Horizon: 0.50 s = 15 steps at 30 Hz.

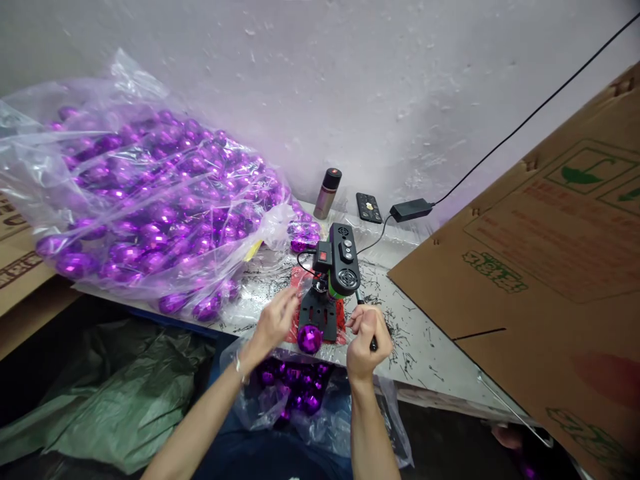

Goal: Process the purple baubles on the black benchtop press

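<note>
My right hand (pixel 370 339) is wrapped round the black-ended lever (pixel 374 343) of a small black bench machine (pixel 344 260). The machine has round grilles and a red switch, and stands on a slotted black base (pixel 320 313). Left of that base, my left hand (pixel 274 319) is held with its fingers stretched toward the machine, and I see nothing in them. A shiny purple faceted ball (pixel 309 339) sits at the front edge of the base. More purple balls (pixel 295 387) lie in an open plastic bag just below the table edge, between my forearms.
A big clear bag (pixel 150 180) of purple balls fills the left side. Behind the machine are a spray can (pixel 328 193), a phone (pixel 369 207) and a power adapter (pixel 411 210) with a cable. A cardboard box (pixel 540 267) stands right. Dark scraps (pixel 400 327) litter the tabletop.
</note>
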### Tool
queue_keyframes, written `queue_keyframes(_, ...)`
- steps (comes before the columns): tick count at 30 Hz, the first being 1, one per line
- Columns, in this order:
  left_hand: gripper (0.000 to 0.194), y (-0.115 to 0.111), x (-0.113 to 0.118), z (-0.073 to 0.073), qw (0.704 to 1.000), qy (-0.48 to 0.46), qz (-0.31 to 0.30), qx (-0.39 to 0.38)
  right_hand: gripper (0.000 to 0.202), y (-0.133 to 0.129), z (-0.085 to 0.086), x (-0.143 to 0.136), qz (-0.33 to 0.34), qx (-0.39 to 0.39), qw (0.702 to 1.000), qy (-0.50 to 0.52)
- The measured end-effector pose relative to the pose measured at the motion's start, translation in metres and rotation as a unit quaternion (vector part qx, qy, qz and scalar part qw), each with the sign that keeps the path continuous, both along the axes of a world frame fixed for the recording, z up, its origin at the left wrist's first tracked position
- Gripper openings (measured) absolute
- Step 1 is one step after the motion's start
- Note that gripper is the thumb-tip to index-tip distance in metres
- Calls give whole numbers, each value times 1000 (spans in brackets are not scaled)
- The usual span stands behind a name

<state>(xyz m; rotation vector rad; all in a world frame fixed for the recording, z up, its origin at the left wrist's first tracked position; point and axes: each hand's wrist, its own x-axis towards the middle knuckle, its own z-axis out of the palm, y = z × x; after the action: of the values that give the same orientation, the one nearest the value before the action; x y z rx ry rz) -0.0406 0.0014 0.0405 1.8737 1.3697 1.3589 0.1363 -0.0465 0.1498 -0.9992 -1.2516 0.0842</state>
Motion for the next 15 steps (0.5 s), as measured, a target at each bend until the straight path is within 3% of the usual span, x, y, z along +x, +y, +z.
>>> queue_keyframes(4,42,121,-2,39,993,30,59,-102,39,-1,-3,-1,-12,3,1000,-11)
queue_keyframes(7,59,180,12,46,990,35,38,-130,38,-3,-5,-1,-10,-5,1000,-24)
queue_keyframes(10,66,196,21,40,989,30,26,-145,37,-5,-7,-1,-9,-5,999,-33)
queue_keyframes(15,65,184,12,36,989,5,18,-147,39,-5,-11,-3,-15,1,1000,-26)
